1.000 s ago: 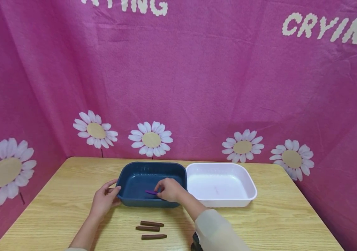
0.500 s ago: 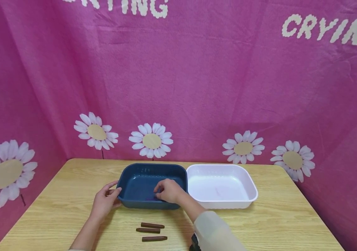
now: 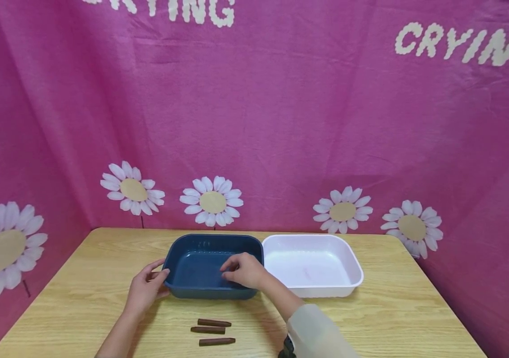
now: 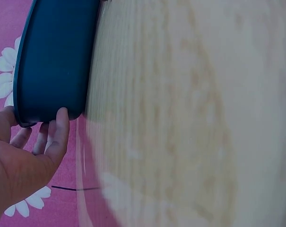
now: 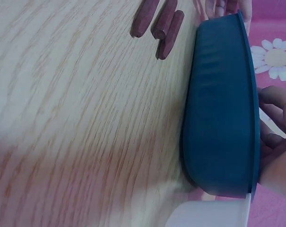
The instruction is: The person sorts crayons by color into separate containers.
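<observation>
The dark blue plastic bin [image 3: 205,293] stands on the table with my left hand [image 3: 143,291] at its left end. That thumb lies over the rim while the fingers support the outer wall, as the left wrist view shows too. Over the inside of the bin, close to the front right, hovers my right hand [image 3: 244,271]. Its fingers are loosely bent and nothing shows between them. The near wall hides part of the bin's floor. In front of the bin lie three brown crayons [image 3: 208,330], roughly parallel, nearest to the left forearm.
A white plastic bin [image 3: 321,292] stands right beside the blue one, to its right. Both are on a light wooden table [image 3: 397,308]. Behind the table hangs a magenta cloth [image 3: 272,124] printed with daisies and lettering.
The purple crayon in my right hand has been let go down into the blue bin and is out of sight. The right hand has risen slightly; the left hand stays at the rim.
</observation>
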`<control>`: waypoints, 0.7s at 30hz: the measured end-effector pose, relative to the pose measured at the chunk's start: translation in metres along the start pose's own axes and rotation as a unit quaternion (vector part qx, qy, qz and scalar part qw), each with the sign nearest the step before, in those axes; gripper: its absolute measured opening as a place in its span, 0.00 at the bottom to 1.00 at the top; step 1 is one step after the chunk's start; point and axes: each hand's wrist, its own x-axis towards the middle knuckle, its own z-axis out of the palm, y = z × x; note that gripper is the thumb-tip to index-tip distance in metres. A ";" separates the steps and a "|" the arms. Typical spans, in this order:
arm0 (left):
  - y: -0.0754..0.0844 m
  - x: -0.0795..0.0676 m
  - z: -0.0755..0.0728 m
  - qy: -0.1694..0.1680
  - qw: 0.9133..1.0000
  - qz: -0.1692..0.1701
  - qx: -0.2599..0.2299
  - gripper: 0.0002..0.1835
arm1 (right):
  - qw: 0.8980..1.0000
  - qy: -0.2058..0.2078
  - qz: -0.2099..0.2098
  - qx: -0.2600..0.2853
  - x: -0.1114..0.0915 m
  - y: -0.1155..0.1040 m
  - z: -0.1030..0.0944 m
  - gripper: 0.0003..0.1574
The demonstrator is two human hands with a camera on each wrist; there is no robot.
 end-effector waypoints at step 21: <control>0.001 -0.002 0.001 -0.002 1.000 -0.001 0.005 0.24 | 0.995 0.037 0.002 0.089 -0.030 0.004 -0.023 0.12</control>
